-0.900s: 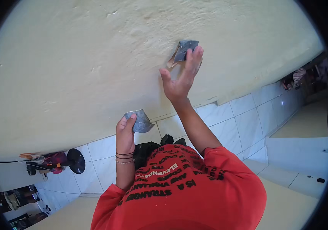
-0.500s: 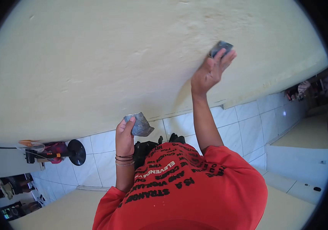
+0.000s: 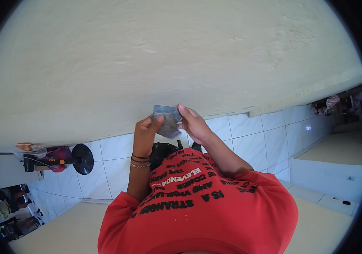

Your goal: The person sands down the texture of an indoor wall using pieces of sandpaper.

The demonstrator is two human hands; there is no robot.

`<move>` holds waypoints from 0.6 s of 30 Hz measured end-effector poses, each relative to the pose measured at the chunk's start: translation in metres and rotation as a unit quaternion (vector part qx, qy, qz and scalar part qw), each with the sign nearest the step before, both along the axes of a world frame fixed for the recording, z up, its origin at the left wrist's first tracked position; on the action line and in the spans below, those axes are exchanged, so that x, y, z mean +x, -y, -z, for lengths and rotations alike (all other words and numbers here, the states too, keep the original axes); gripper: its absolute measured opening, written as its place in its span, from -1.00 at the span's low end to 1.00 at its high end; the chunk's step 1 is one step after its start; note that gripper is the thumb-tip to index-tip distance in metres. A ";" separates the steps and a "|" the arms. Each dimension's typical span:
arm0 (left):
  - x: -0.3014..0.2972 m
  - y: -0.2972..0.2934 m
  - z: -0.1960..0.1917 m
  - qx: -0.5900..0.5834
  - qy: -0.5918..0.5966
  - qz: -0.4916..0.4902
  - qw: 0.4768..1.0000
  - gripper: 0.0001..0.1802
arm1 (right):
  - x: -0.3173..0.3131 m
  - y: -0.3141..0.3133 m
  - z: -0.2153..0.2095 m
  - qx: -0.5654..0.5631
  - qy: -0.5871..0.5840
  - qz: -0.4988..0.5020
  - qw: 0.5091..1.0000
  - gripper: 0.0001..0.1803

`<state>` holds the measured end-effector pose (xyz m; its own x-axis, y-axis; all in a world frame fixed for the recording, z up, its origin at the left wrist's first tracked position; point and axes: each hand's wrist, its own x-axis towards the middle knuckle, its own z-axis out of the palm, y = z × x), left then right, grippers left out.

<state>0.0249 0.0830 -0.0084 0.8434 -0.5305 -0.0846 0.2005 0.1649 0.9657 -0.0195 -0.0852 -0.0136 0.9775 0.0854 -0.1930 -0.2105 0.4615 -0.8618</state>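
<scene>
My left hand [image 3: 144, 130] is closed, its thumb pressing on a crumpled dark grey piece of sandpaper [image 3: 168, 128]. Close beside it, my right hand [image 3: 194, 125] pinches a second, flatter piece of grey sandpaper [image 3: 164, 109] at its right corner. The two pieces overlap in front of my waist, and the left one partly covers the other. Both hands are off the cream wall [image 3: 117, 67], whose surface shows rough patches and small dents. Some of the fingers behind the sheets are hidden.
A pedestal fan [image 3: 82, 159] stands at the left near the wall, with a dark red cloth bundle behind it. White tiled floor [image 3: 246, 132] runs along the wall's foot. Cluttered items lie at the far left and far right.
My right hand has left the wall and come down to my left hand, bringing its sandpaper against the other piece. My left hand has risen slightly.
</scene>
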 end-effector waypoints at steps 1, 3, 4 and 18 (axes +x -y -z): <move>0.003 -0.006 0.003 -0.003 -0.013 -0.037 0.999 -0.76 | 0.001 -0.006 0.001 0.040 -0.037 -0.022 0.998 -0.51; 0.011 -0.018 0.009 -0.007 -0.025 -0.077 0.997 -0.76 | 0.002 -0.019 0.001 -0.011 -0.033 -0.071 0.997 -0.46; 0.013 -0.024 0.011 0.020 -0.024 -0.089 0.995 -0.75 | 0.001 -0.029 0.002 -0.076 -0.065 -0.105 0.989 -0.39; 0.013 -0.011 0.033 0.046 -0.049 -0.110 0.992 -0.66 | -0.028 -0.012 0.001 -0.162 -0.050 -0.012 0.986 -0.74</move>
